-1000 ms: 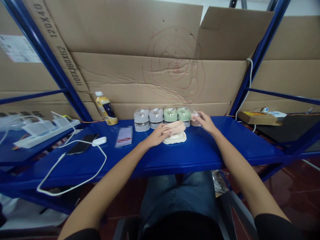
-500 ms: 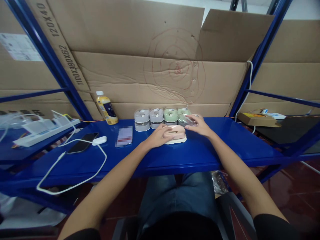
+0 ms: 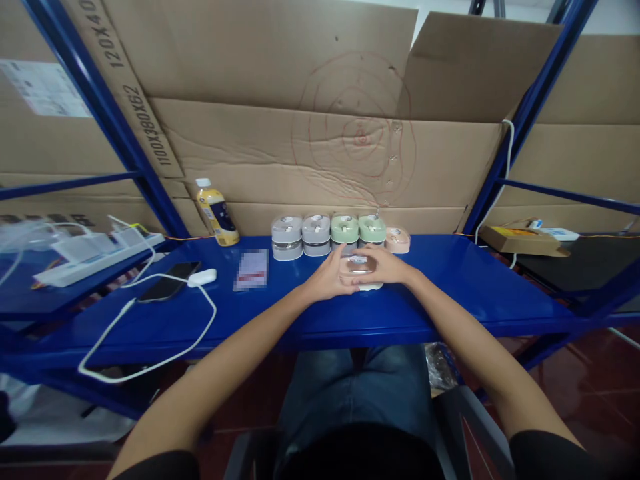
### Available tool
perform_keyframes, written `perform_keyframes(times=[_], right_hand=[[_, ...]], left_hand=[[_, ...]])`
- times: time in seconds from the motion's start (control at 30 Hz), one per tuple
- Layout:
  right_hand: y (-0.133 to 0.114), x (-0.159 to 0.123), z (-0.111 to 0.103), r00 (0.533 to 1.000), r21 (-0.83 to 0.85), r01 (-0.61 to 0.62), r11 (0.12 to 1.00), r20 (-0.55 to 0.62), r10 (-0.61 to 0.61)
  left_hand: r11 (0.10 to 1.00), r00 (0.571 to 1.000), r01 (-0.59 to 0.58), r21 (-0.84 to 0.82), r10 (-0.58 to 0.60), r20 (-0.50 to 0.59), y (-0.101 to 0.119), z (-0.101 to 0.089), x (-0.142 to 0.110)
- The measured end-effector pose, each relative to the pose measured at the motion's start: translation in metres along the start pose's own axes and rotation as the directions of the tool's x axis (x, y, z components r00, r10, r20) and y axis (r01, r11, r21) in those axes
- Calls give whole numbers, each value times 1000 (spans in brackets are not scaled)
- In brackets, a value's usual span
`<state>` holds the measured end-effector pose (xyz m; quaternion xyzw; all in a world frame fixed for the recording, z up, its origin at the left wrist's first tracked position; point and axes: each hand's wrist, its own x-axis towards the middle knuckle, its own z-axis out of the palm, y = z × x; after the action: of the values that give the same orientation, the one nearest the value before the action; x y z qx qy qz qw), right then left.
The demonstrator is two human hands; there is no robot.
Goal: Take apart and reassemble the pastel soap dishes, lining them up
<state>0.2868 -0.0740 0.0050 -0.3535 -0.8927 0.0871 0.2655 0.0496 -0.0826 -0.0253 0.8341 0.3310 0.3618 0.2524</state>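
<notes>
Both hands are closed around a pink box [image 3: 358,265] near the middle of the blue table. A shiny, see-through piece lies over its top. My left hand [image 3: 326,277] grips the left side, fingers wrapped round it. My right hand [image 3: 387,265] holds the right side with its thumb and fingers curved about it. A pale, wavy-edged piece [image 3: 373,287] shows beneath the box. Just behind stand stacked grey boxes [image 3: 287,230] and green boxes [image 3: 372,229] with clear lids. At the row's right end sits a low pink piece [image 3: 399,240].
Left on the blue table [image 3: 300,313] are a yellow drink bottle [image 3: 219,213], a blurred-out card [image 3: 251,270], a dark phone [image 3: 170,281] and a looping white cable [image 3: 215,313]. A power strip [image 3: 95,259] lies beyond. Cardboard [image 3: 240,147] walls the back.
My right hand has come in from the green boxes, bringing a clear piece onto the pink box. The low pink piece behind it is now exposed. My left hand has shifted slightly right.
</notes>
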Motion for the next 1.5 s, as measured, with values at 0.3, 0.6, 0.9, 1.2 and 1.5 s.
perform_keyframes(times=[0.3, 0.6, 0.9, 1.2, 1.5], right_hand=[[-12, -13, -1, 990, -125, -114, 986, 74, 124], [21, -122, -61, 802, -407, -575, 710, -111, 586], [129, -102, -109, 178, -123, -983, 136, -453, 873], [138, -38, -70, 347, -94, -935, 342, -436, 830], [94, -32, -44, 919, -548, -379, 745, -129, 373]], left_hand=[[994, 993, -10, 109, -3, 116, -18, -1, -1], [983, 995, 22, 183, -39, 89, -21, -7, 2], [970, 990, 32, 242, -63, 125, -7, -9, 2], [967, 984, 45, 252, -86, 158, -10, -10, 2], [974, 989, 25, 226, -57, 137, -17, -9, 3]])
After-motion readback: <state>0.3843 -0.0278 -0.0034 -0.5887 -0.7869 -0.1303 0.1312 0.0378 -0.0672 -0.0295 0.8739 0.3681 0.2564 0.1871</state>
